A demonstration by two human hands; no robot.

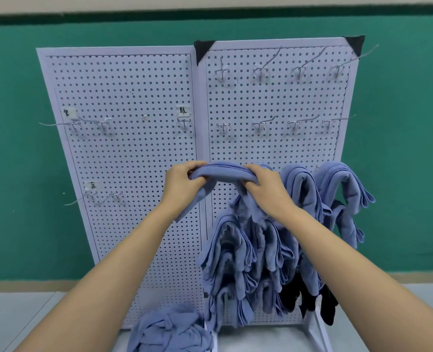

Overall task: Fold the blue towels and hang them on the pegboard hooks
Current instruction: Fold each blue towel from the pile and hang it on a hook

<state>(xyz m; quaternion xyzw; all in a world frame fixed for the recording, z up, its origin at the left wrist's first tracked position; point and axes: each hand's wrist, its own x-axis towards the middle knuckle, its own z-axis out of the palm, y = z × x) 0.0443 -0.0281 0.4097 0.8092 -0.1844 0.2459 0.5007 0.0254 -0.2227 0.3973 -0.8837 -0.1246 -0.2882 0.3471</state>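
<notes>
- Two white pegboards (124, 153), side by side.
- Two hands up, the left hand (185, 185) and the right hand (266, 190), sharing one blue towel (220, 171).
- Right board: eight bare hooks (261, 69), four up top and four in the row below.
- Left board: five hooks, three at mid-height and two lower.
- Three paper labels (183, 110).
- Two black corner caps (204, 49).
- One loose heap (169, 331) of blue cloth on the surface (19, 313).
- Hanging towels (299, 189): too bunched to count.
</notes>
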